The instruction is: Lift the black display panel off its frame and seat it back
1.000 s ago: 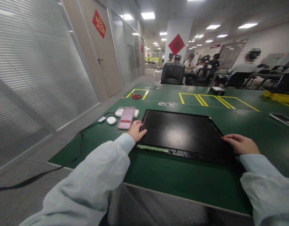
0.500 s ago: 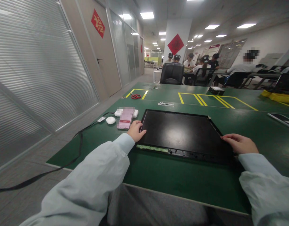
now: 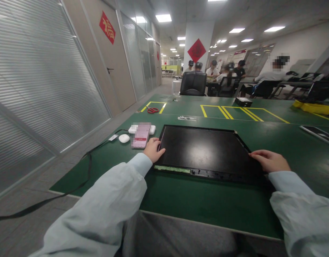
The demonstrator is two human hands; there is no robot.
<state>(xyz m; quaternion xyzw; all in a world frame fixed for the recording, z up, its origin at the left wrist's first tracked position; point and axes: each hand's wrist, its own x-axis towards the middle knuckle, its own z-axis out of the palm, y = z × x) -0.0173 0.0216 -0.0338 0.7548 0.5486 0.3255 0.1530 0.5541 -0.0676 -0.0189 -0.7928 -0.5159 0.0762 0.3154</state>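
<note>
A black display panel (image 3: 202, 148) lies screen up on the green table (image 3: 207, 205), with a green circuit strip (image 3: 172, 169) along its near edge. My left hand (image 3: 154, 150) grips the panel's left edge, thumb on top and fingers over the side. At the opposite edge, my right hand (image 3: 271, 160) pinches the panel's frame between thumb and fingers. Just beyond my left hand, a phone (image 3: 141, 135) leans on a white object, and a rounded white case (image 3: 124, 138) sits beside it.
Red-handled scissors (image 3: 153, 110) and a small clear packet (image 3: 187, 118) lie farther back. Yellow tape lines (image 3: 228, 112) mark the table, near a black box (image 3: 243, 102). A flat silver-edged device (image 3: 318, 135) is at the right. A black strap (image 3: 90, 171) hangs off the left edge. Several people sit beyond.
The whole view has shifted slightly, so everything appears a little farther left. Both hands keep their hold on the panel's two sides.
</note>
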